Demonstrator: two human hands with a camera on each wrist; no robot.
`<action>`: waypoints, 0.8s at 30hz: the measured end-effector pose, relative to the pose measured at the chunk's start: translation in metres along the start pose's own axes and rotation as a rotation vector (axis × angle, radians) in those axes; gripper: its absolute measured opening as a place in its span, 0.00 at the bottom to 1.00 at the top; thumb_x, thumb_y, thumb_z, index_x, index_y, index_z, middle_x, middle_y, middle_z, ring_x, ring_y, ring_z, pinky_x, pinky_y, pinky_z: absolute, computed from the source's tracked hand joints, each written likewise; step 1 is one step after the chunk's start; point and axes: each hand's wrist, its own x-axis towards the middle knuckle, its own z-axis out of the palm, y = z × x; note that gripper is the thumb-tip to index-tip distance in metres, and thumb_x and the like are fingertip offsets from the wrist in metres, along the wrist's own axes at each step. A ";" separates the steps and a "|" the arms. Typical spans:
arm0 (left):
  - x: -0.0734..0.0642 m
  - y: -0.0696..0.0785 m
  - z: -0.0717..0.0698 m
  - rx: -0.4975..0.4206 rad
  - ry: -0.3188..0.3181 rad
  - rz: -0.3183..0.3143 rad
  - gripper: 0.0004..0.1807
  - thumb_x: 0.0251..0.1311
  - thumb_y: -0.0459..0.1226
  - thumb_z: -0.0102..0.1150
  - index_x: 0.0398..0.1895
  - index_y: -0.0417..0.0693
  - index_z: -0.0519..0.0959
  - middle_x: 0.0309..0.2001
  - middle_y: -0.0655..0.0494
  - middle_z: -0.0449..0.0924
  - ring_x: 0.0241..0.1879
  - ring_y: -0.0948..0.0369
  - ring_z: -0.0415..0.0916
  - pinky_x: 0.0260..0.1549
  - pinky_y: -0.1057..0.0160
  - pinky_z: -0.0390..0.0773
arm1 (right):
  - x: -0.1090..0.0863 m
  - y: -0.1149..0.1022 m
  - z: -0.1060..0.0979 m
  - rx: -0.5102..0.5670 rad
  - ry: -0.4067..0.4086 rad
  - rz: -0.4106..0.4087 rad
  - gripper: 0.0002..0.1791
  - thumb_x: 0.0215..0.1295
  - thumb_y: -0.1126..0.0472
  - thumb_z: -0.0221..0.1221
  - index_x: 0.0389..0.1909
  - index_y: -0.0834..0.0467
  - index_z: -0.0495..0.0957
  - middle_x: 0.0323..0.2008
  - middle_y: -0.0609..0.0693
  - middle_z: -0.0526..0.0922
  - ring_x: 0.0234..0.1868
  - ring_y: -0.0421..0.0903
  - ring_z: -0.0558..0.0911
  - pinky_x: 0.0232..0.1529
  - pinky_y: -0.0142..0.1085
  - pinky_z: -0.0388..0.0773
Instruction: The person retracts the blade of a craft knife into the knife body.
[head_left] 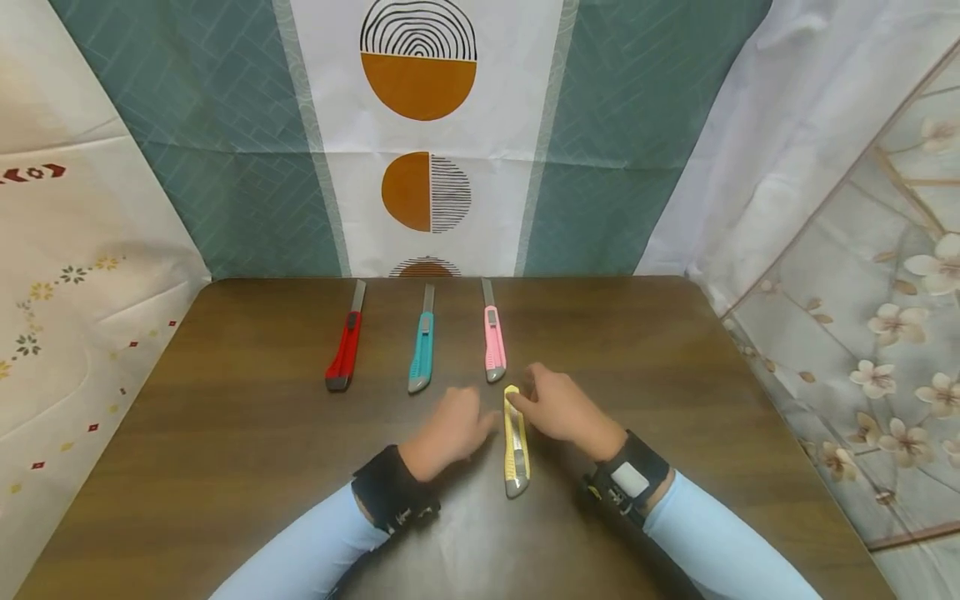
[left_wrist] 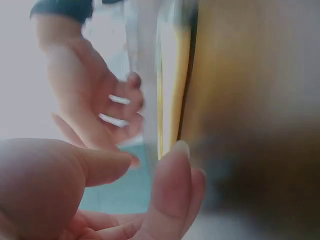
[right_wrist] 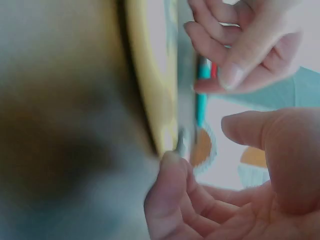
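Note:
A yellow box cutter (head_left: 516, 458) lies lengthwise on the table between the two hands, its grey end toward the person and no blade showing past its far end. My right hand (head_left: 564, 406) is at the far end of it; in the right wrist view a fingertip (right_wrist: 170, 167) is right at the yellow cutter's tip, with the thumb (right_wrist: 245, 127) held apart. Left of the cutter hovers my left hand (head_left: 450, 429), loosely bent and holding nothing. The left wrist view shows its thumb and forefinger (left_wrist: 172, 182) spread, near the yellow cutter's edge.
Further back on the brown wooden table (head_left: 247, 433) lie a red box cutter (head_left: 345, 350), a teal one (head_left: 422, 350) and a pink one (head_left: 493, 342), blades extended away from the person. Patterned cloths (head_left: 615, 125) hang behind and at both sides.

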 end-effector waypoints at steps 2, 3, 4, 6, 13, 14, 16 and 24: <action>0.017 -0.006 -0.007 0.000 0.024 -0.055 0.18 0.71 0.41 0.60 0.22 0.42 0.76 0.12 0.54 0.74 0.06 0.63 0.72 0.10 0.67 0.69 | 0.017 -0.004 -0.011 -0.014 0.035 -0.010 0.26 0.71 0.46 0.62 0.58 0.62 0.77 0.35 0.52 0.84 0.31 0.46 0.80 0.28 0.35 0.79; 0.027 -0.009 -0.010 0.000 0.032 -0.078 0.18 0.71 0.40 0.60 0.23 0.42 0.77 0.12 0.53 0.75 0.07 0.63 0.73 0.10 0.67 0.69 | 0.026 -0.006 -0.016 -0.014 0.048 -0.019 0.23 0.72 0.47 0.62 0.54 0.61 0.80 0.36 0.53 0.84 0.31 0.46 0.80 0.28 0.35 0.79; 0.036 -0.011 -0.013 -0.002 0.036 -0.099 0.17 0.72 0.40 0.60 0.24 0.41 0.77 0.13 0.52 0.76 0.07 0.63 0.74 0.10 0.67 0.70 | 0.037 -0.008 -0.021 -0.010 0.059 -0.024 0.21 0.72 0.47 0.62 0.51 0.60 0.82 0.35 0.53 0.84 0.31 0.47 0.81 0.28 0.36 0.79; 0.056 -0.014 -0.016 0.005 0.055 -0.125 0.18 0.72 0.41 0.59 0.25 0.40 0.79 0.15 0.51 0.78 0.09 0.63 0.76 0.11 0.67 0.72 | 0.059 -0.012 -0.029 0.019 0.069 -0.022 0.18 0.72 0.48 0.62 0.45 0.59 0.83 0.33 0.53 0.84 0.29 0.47 0.82 0.26 0.36 0.80; 0.098 -0.019 -0.019 -0.049 0.050 -0.178 0.16 0.66 0.46 0.66 0.30 0.42 0.80 0.21 0.49 0.79 0.13 0.58 0.79 0.13 0.65 0.76 | 0.131 -0.017 -0.028 0.104 0.104 0.111 0.21 0.71 0.47 0.62 0.36 0.63 0.84 0.25 0.53 0.81 0.26 0.49 0.84 0.25 0.33 0.80; 0.100 -0.019 -0.018 -0.062 0.045 -0.191 0.17 0.64 0.47 0.68 0.29 0.43 0.80 0.21 0.49 0.79 0.13 0.57 0.79 0.12 0.65 0.76 | 0.138 -0.016 -0.024 0.086 0.121 0.128 0.22 0.71 0.45 0.62 0.35 0.64 0.83 0.25 0.53 0.80 0.27 0.49 0.83 0.25 0.33 0.78; 0.103 -0.019 -0.015 -0.057 0.042 -0.204 0.17 0.60 0.48 0.72 0.26 0.45 0.80 0.21 0.50 0.79 0.13 0.57 0.78 0.11 0.64 0.76 | 0.148 -0.014 -0.015 0.045 0.146 0.162 0.26 0.69 0.42 0.63 0.32 0.64 0.83 0.27 0.54 0.79 0.30 0.50 0.80 0.27 0.35 0.75; 0.109 -0.012 -0.010 -0.084 0.045 -0.185 0.13 0.55 0.40 0.74 0.27 0.44 0.79 0.26 0.49 0.82 0.11 0.58 0.79 0.12 0.62 0.80 | 0.164 -0.008 -0.005 -0.030 0.214 0.223 0.27 0.65 0.41 0.64 0.23 0.62 0.80 0.26 0.53 0.77 0.30 0.51 0.76 0.27 0.37 0.70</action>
